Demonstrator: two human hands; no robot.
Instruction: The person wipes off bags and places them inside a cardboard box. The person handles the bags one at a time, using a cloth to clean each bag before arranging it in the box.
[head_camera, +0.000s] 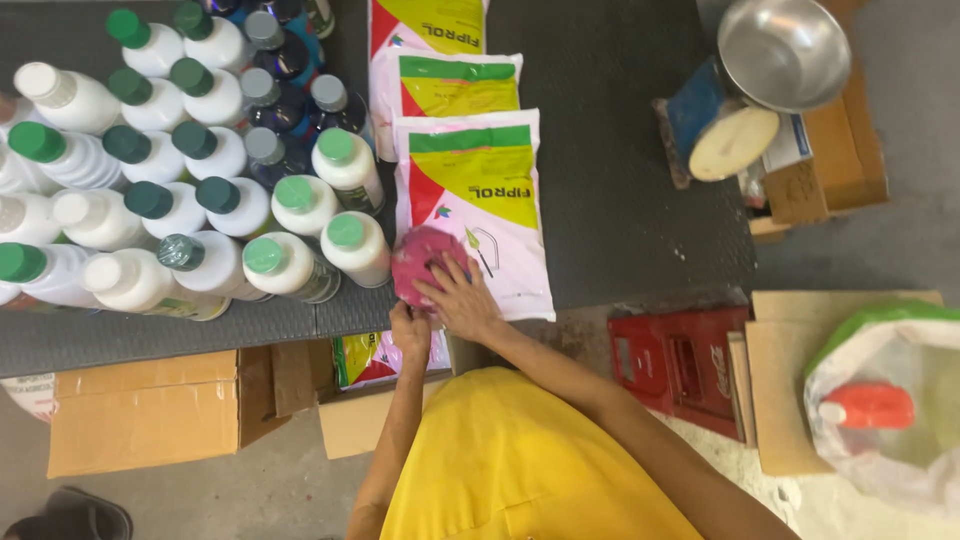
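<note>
My right hand (458, 298) lies with fingers spread over a crumpled pink cloth (420, 258), pressing it onto the lower left corner of a white, pink and yellow-green packet (480, 205). My left hand (409, 332) is closed just below the cloth, at the edge of the dark ribbed surface (620, 180); it seems to pinch the cloth's lower edge, though its fingers are partly hidden. Two more matching packets (455, 85) lie overlapped farther back. White bottles with green caps (290, 265) stand directly left of the cloth.
Many white and dark bottles (150, 150) crowd the left of the surface. Cardboard boxes (150, 410) sit below, one holding another packet (365, 358). At right are a red crate (680, 360), a steel bowl (782, 50) on a scale, and a bag with an orange bottle (868, 405).
</note>
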